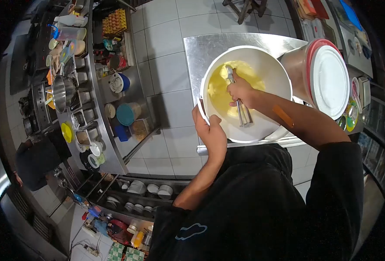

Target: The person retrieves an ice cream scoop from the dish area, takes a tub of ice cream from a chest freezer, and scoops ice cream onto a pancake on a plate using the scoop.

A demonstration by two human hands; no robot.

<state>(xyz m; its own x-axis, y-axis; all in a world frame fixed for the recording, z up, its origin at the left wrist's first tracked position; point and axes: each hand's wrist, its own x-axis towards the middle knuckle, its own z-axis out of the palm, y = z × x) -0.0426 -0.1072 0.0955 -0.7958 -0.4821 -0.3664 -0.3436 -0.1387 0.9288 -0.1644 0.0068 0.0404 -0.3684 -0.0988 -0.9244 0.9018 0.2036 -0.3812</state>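
Note:
A large white tub [273, 65] stands on a steel table [196, 52], tilted a little toward my body. Inside it lies a soft yellow mass [218, 93] spread over the bottom and far side. My left hand [210, 132] grips the tub's near left rim, thumb and fingers closed on it. Wrapped round a metal utensil [244, 115], my right hand [243, 90] is inside the tub. The utensil's rounded end rests in the yellow mass, and its two long handles point toward my body.
A lidded bucket [329, 82] is right beside the tub. Left of the floor gap runs a steel counter [109, 148] with a metal bowl [64, 93] and containers. A person in dark clothes [38, 163] is at far left. A stool [244, 8] stands beyond the table.

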